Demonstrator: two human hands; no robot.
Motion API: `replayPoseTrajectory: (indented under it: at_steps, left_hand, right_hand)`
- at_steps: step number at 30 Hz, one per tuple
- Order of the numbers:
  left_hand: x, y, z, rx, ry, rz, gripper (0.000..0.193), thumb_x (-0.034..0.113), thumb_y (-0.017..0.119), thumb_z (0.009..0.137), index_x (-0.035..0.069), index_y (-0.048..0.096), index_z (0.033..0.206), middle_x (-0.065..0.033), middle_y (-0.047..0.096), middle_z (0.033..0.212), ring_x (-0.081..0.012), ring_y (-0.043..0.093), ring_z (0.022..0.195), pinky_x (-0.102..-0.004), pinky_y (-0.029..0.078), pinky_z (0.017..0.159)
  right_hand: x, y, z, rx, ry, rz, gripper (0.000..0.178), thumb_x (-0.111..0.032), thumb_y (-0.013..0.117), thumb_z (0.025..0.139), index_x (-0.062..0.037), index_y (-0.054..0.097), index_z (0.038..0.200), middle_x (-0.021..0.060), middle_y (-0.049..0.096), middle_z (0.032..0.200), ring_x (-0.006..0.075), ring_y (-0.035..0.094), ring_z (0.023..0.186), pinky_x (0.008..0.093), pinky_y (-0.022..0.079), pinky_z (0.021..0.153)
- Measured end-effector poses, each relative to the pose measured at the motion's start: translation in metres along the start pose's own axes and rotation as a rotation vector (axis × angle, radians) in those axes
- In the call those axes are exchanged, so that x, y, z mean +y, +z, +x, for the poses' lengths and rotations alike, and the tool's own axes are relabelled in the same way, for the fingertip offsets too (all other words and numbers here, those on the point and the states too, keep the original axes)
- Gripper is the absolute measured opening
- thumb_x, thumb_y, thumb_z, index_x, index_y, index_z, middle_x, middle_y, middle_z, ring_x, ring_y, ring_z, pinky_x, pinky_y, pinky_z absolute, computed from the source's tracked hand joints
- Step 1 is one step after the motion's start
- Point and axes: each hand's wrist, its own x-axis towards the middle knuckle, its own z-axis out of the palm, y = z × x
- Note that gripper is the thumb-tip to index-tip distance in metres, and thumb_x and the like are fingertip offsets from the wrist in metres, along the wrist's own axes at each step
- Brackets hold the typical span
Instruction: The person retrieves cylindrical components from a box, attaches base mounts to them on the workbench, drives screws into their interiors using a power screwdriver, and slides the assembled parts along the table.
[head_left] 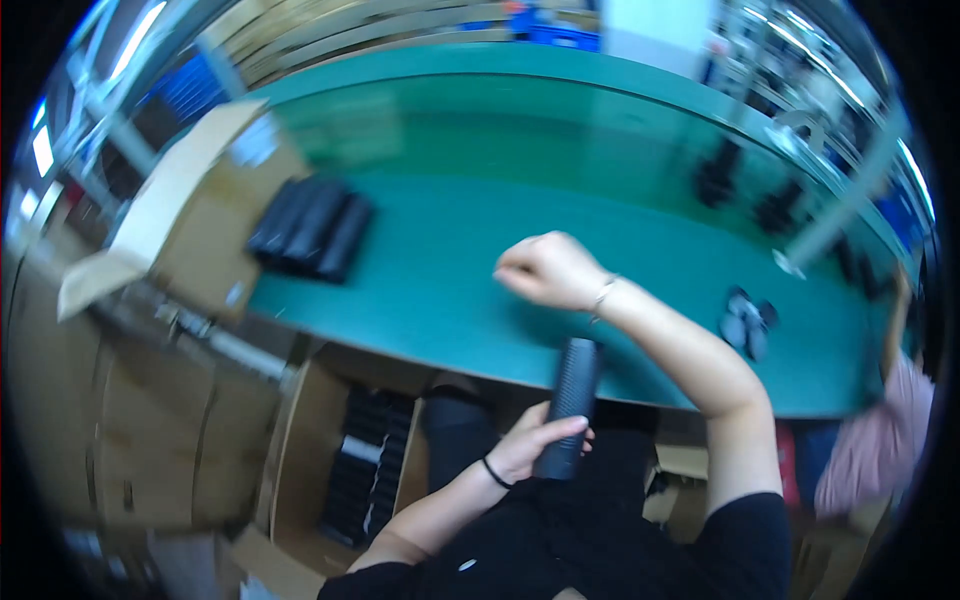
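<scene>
My left hand (532, 444) grips a long black block with a finely textured face (573, 385). It is tilted upright over my lap, just in front of the table's near edge. My right hand (553, 270) hovers above the green tabletop (450, 230), its fingers curled closed. Whatever it may hold is hidden by the fingers. Several black wrapped bundles (310, 228) lie side by side on the table at the left. Below them, an open cardboard box (288, 440) by my legs holds rows of black items (370, 465).
An opened carton (205, 220) stands at the table's left end, with more cardboard boxes (150, 430) below. Grey and black small items (747, 322) lie toward the right. A person in a pink sleeve (885, 440) is at the far right, near a slanted post (840, 215).
</scene>
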Motion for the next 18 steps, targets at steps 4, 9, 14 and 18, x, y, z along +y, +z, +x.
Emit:
replayPoseTrajectory:
  at_steps: [4, 9, 14, 18]
  left_hand:
    - [-0.002, -0.038, -0.044, 0.047, 0.196, 0.007, 0.034, 0.018, 0.066, 0.080, 0.000, 0.052, 0.105, -0.0097, 0.061, 0.090, -0.0172, 0.062, 0.080, -0.0313, 0.052, 0.074]
    - [-0.011, -0.065, -0.081, 0.172, 0.332, -0.076, 0.039, 0.018, 0.066, 0.079, -0.001, 0.050, 0.110, -0.0107, 0.060, 0.092, -0.0178, 0.061, 0.082, -0.0323, 0.051, 0.076]
    - [-0.013, -0.084, -0.099, 0.337, 0.432, -0.099, 0.040, 0.018, 0.064, 0.080, -0.002, 0.049, 0.111, -0.0127, 0.060, 0.093, -0.0204, 0.061, 0.081, -0.0334, 0.051, 0.076]
    - [-0.005, -0.082, -0.106, 0.398, 0.505, -0.127, 0.042, 0.018, 0.062, 0.079, -0.006, 0.048, 0.111, -0.0162, 0.060, 0.092, -0.0252, 0.062, 0.080, -0.0356, 0.052, 0.075]
  right_hand:
    - [-0.022, 0.043, 0.093, -0.112, 0.072, -0.057, 0.030, -0.023, 0.058, 0.079, -0.0096, 0.059, 0.105, 0.0159, 0.062, 0.098, 0.0316, 0.060, 0.091, 0.0411, 0.049, 0.078]
    - [-0.073, 0.128, 0.176, -0.050, -0.020, -0.114, 0.065, -0.030, 0.069, 0.072, -0.0154, 0.039, 0.128, 0.0201, 0.043, 0.115, 0.0356, 0.058, 0.094, 0.0427, 0.050, 0.078]
    - [-0.107, 0.169, 0.217, 0.079, 0.000, -0.114, 0.065, -0.037, 0.071, 0.070, -0.0192, 0.040, 0.125, 0.0203, 0.040, 0.115, 0.0363, 0.061, 0.081, 0.0432, 0.052, 0.071]
    - [-0.100, 0.190, 0.241, 0.103, 0.054, -0.071, 0.023, -0.019, 0.060, 0.074, -0.0068, 0.059, 0.094, 0.0181, 0.049, 0.105, 0.0335, 0.062, 0.078, 0.0425, 0.053, 0.070]
